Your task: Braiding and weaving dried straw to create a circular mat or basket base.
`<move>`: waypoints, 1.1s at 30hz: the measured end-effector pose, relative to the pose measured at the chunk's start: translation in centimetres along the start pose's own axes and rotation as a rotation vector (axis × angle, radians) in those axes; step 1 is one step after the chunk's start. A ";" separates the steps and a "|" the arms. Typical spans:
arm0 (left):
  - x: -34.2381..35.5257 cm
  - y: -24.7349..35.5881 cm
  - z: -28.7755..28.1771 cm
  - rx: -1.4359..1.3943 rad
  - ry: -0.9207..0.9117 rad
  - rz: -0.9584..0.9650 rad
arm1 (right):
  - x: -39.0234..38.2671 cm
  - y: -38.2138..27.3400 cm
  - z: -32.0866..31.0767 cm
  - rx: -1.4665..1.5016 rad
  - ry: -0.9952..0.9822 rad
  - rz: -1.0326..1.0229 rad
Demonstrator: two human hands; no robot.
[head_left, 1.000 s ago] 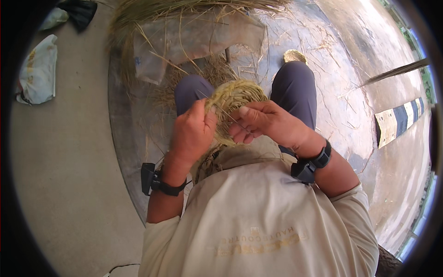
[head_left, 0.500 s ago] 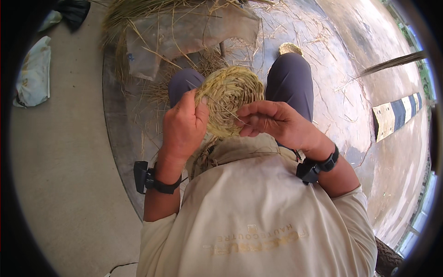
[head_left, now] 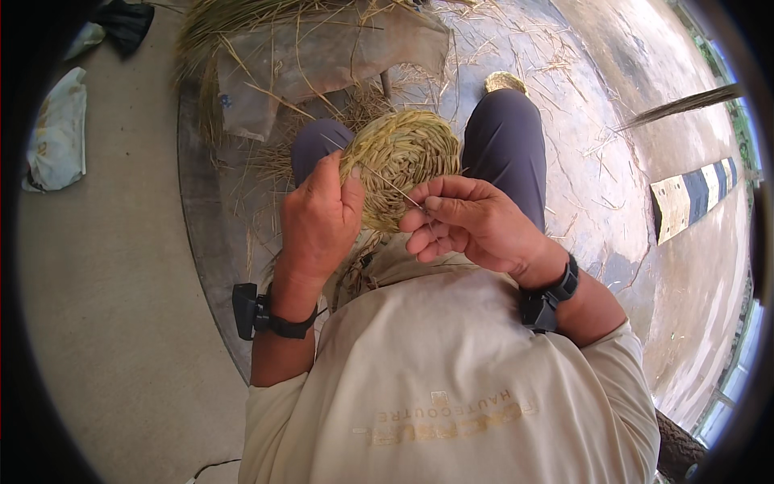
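Observation:
A round, coiled piece of woven straw [head_left: 411,153], yellow-green, is held up between my knees. My left hand [head_left: 322,206] is closed on its left edge, thumb on the near face and the other fingers mostly hidden behind. At its lower right, my right hand [head_left: 480,218] pinches a thin strand [head_left: 389,184] between thumb and forefinger. That strand runs taut across the woven face toward my left thumb; whether it is straw, thread or a needle is too fine to tell. The remaining right fingers are loosely curled, palm partly turned up.
Beyond my knees, a bundle of long straw [head_left: 234,28] lies over a low support draped with a translucent plastic sheet [head_left: 322,68]. A small woven straw piece [head_left: 505,82] lies past my right knee. White bags [head_left: 58,133], a straw broom head [head_left: 685,106] and a striped block [head_left: 693,200] flank me.
My right hand has drawn slightly down and turned its palm more upward, with thumb and forefinger closed on the strand. My left hand keeps its hold on the woven piece.

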State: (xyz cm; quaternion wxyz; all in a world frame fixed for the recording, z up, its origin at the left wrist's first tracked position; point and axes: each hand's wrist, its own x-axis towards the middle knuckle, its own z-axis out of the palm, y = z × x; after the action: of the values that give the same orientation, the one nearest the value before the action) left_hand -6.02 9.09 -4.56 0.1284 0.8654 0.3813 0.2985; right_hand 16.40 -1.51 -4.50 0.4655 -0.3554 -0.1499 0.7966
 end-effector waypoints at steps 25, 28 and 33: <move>-0.6 -0.3 -0.5 0.005 -0.016 -0.054 | -1.9 -2.8 -8.5 -1.313 0.709 -0.746; -0.6 -0.5 -0.4 0.024 -0.014 -0.018 | -2.7 -3.8 -5.3 -1.358 0.661 -0.858; -0.1 0.0 -0.6 0.073 -0.040 0.041 | -0.9 -2.4 -0.6 -1.258 0.238 -0.878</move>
State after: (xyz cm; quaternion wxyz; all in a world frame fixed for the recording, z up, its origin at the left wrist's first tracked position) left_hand -6.46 9.00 -4.16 0.0984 0.8830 0.3713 0.2696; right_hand 18.62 -1.10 -3.12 0.4621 -0.5440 -0.6500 0.2608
